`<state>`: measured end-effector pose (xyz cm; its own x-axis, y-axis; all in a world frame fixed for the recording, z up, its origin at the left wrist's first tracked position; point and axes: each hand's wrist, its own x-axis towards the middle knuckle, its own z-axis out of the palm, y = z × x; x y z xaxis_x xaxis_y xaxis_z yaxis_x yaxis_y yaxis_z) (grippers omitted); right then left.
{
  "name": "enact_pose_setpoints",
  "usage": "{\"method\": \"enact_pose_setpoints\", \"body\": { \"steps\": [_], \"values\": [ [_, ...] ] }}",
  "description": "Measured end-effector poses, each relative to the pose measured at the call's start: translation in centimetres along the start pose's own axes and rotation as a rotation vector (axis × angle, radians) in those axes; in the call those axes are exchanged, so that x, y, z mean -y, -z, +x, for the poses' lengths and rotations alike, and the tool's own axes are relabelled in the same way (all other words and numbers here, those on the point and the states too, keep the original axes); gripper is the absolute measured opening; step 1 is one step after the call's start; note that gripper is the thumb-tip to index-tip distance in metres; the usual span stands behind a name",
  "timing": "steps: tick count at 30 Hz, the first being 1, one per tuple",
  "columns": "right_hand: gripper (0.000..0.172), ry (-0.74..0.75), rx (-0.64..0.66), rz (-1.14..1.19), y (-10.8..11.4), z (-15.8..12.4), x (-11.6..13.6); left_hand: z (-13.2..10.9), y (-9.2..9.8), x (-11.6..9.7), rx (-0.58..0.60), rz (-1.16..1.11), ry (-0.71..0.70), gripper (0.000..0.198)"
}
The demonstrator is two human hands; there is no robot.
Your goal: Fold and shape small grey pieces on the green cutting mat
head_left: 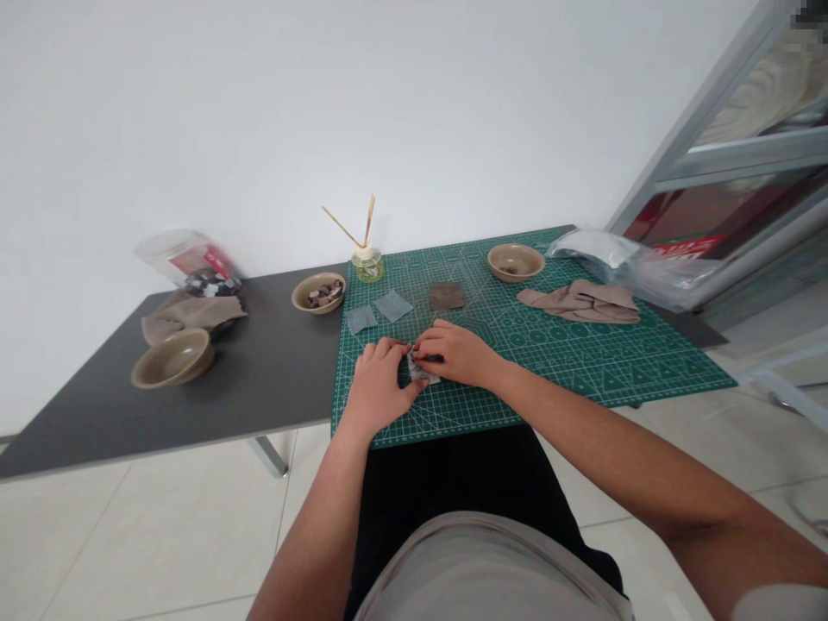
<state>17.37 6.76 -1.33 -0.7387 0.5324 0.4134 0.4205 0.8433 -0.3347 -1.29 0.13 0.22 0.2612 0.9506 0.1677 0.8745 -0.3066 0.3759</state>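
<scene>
A small pale grey square sheet [423, 371] lies on the green cutting mat [556, 358] near its front edge. My left hand [380, 384] holds the sheet at its left side, with the thumb at the lower edge and the index finger at the top. From the right, my right hand [458, 352] reaches over the same sheet with its fingertips pinched together. What they hold, if anything, is hidden. Just beyond my hands lie two thin blue-grey squares, one the left square [360, 319], the other the right square [393, 305], and a brown square [447, 296].
A bowl of small dark pieces [318, 293] stands left of the reed diffuser [367, 262]. Another bowl [516, 262] and a crumpled brown cloth [586, 302] are at right, near clear plastic bags [621, 259]. Far left are a bowl [173, 359], a cloth [191, 315] and a bag [191, 256].
</scene>
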Motion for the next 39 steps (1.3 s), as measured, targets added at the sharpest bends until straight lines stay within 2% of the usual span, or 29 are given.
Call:
{"method": "enact_pose_setpoints", "body": {
  "steps": [6, 9, 13, 20, 27, 33, 39],
  "values": [
    [0.005, -0.179, -0.072, -0.086, -0.26, -0.01, -0.12, -0.02, 0.01, -0.07, -0.001, 0.004, 0.017, 0.043],
    [0.009, -0.134, -0.038, -0.066, -0.13, -0.11, -0.02, -0.01, -0.08, 0.06, -0.001, 0.005, 0.007, 0.044],
    [0.005, -0.029, 0.009, -0.023, -0.13, -0.05, -0.03, 0.0, -0.12, 0.11, -0.002, 0.006, -0.004, 0.041],
    [0.007, -0.136, -0.046, -0.097, -0.06, 0.0, -0.06, -0.03, -0.04, 0.0, 0.003, 0.015, 0.007, 0.042],
    [0.008, -0.07, 0.008, -0.023, 0.31, -0.06, 0.33, -0.01, -0.04, 0.01, 0.001, 0.022, 0.003, 0.042],
    [0.012, -0.183, -0.013, -0.093, 0.29, -0.02, 0.44, -0.05, 0.04, -0.07, 0.007, 0.015, 0.017, 0.042],
    [0.016, -0.027, 0.028, -0.012, 0.57, -0.33, 0.54, -0.06, 0.01, -0.01, 0.009, 0.017, 0.009, 0.042]
  ]
}}
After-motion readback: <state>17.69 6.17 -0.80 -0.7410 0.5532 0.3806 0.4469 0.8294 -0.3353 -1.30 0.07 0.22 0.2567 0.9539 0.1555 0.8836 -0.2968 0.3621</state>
